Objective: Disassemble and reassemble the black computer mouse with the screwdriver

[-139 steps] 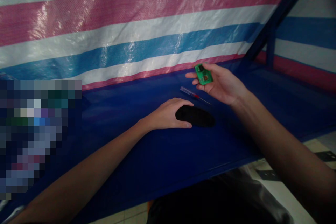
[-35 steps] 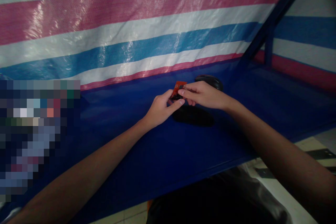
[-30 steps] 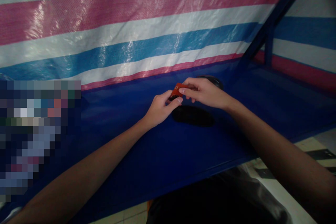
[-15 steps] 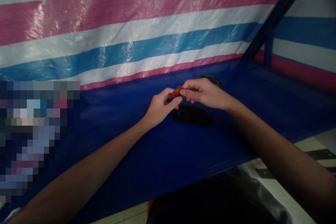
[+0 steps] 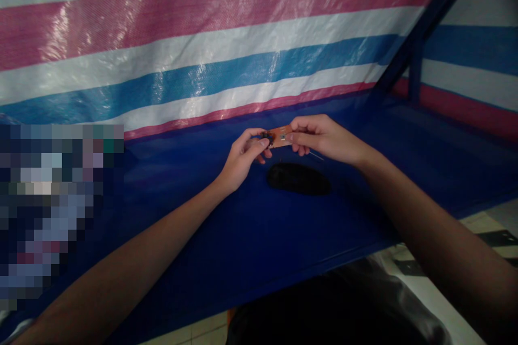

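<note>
Both hands hold a small orange-brown circuit board (image 5: 280,137) above the blue tabletop. My left hand (image 5: 245,157) is closed on its left end, where dark parts show by the thumb. At the right end, my right hand (image 5: 318,135) pinches the board between thumb and fingers. A thin, pale rod or wire (image 5: 316,156) sticks out below the right fingers; its other end is hidden. Just under the hands lies a black oval shell (image 5: 298,179), shaped like part of a computer mouse.
The blue tabletop (image 5: 243,242) runs back to a striped plastic sheet (image 5: 202,70). A dark blue post (image 5: 433,21) slants at the right rear corner. Pixel blocks cover the left side. Dark cloth (image 5: 332,302) shows below the front edge.
My hands have moved apart slightly, and the board has turned so its wider, lighter face shows. The dark curved object behind my right hand no longer shows. The oval shell stays put.
</note>
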The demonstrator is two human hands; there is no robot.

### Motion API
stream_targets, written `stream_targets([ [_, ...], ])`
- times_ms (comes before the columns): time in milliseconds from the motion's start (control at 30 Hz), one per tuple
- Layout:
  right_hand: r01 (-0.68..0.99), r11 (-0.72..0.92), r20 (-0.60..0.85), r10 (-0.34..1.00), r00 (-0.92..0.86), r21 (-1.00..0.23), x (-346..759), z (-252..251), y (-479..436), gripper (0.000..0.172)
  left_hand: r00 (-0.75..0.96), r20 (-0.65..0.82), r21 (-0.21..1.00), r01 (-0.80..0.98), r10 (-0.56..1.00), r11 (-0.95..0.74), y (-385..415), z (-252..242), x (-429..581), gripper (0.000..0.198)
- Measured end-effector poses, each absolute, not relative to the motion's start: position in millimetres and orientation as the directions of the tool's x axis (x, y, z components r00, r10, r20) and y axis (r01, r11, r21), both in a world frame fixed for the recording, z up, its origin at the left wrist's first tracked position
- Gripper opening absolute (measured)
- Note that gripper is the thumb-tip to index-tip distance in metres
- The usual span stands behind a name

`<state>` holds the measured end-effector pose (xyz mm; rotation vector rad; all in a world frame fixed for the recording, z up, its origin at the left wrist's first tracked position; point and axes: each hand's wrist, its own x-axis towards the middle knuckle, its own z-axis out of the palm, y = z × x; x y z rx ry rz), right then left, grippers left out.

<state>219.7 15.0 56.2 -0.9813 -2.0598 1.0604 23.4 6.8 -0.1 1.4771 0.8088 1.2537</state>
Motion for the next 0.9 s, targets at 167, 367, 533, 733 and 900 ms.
stream_targets([
  [167,0.396,0.391,0.061,0.771,-0.634,-0.831,219,52,16,0.011,0.205,0.253,0.96,-0.176,0.946,-0.219,11,-2,22,0.025],
  [367,0.38,0.456,0.028,0.669,-0.743,-0.805,216,46,16,0.019,0.334,0.276,0.959,-0.156,0.901,-0.236,6,0,23,0.03],
  [533,0.378,0.514,0.053,0.642,-0.765,-0.77,215,45,16,0.028,0.373,0.279,0.959,-0.144,0.885,-0.242,5,-3,26,0.026],
  [733,0.386,0.546,0.152,0.7,-0.698,-0.744,213,44,14,0.023,0.306,0.23,0.966,-0.189,0.924,-0.178,6,-2,27,0.018],
  [900,0.353,0.536,0.258,0.761,-0.595,-0.767,212,42,15,0.023,0.29,0.152,0.97,-0.226,0.945,-0.087,6,3,27,0.02],
])
